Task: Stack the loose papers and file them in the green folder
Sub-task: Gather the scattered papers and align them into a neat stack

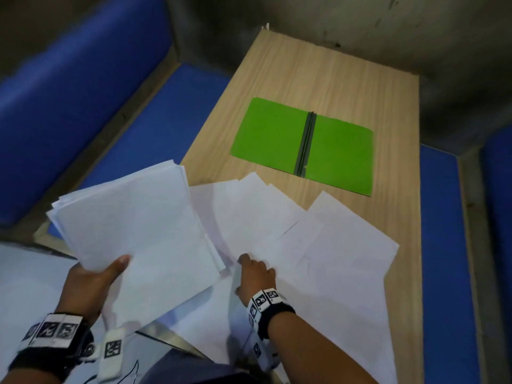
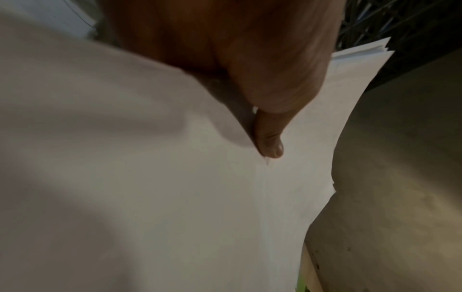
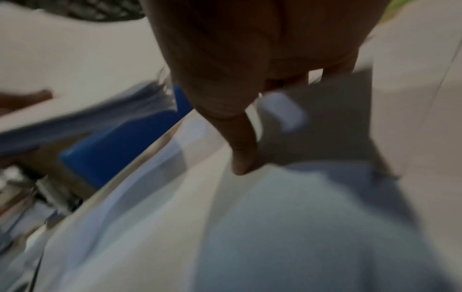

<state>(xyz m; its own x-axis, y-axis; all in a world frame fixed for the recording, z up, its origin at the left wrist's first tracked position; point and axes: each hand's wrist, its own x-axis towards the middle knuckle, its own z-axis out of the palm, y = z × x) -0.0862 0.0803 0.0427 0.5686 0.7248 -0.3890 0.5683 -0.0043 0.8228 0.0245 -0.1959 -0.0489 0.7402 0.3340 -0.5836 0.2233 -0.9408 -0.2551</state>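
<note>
Across the frame's centre, we list: pale wooden table (image 1: 332,79); green card folder (image 1: 277,134), open flat, upper centre; loose white sheets (image 1: 346,259), lower right; gathered white stack (image 1: 133,231), gripped by left hand (image 1: 88,281); right hand (image 1: 256,275) pinching a sheet. We judge gathering under way; next, add that sheet to the stack.

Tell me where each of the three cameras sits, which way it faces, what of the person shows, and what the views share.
Head: worn on the head, looks forward and down at the table, green folder, both forearms and hands.
Left wrist: looks along the left hand; thumb on the held paper stack.
Right wrist: looks along the right hand; blurred, thumb on a loose sheet.
Shared: the held stack shows in all three.
</note>
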